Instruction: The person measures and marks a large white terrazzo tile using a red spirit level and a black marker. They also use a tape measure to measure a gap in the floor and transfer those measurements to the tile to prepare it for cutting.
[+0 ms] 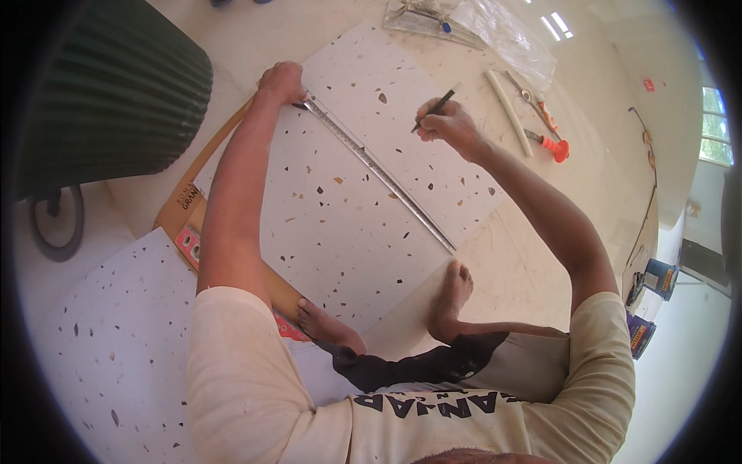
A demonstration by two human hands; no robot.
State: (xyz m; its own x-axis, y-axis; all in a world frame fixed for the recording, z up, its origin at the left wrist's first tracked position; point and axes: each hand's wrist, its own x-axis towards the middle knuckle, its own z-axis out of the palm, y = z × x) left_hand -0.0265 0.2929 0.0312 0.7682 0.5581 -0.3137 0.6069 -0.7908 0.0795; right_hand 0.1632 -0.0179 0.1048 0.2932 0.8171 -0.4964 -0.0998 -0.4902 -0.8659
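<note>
This looks like a room in a building being fitted out or renovated, with the floor (541,243) serving as the work surface. At the centre lies a large white speckled slab (348,255) with a metal straightedge (379,174) across it, and a second speckled slab (116,332) shows at 8 o'clock. Printed brown cardboard (174,213), like packaging, sticks out at 9 o'clock. Crumpled clear plastic (510,39) lies at 1 o'clock, and at 2 o'clock hand tools, one with a red guard (555,148), rest on the floor. Blue and purple containers (661,277) stand between 3 and 4 o'clock; daylight enters through a window (716,124) toward half past two.
</note>
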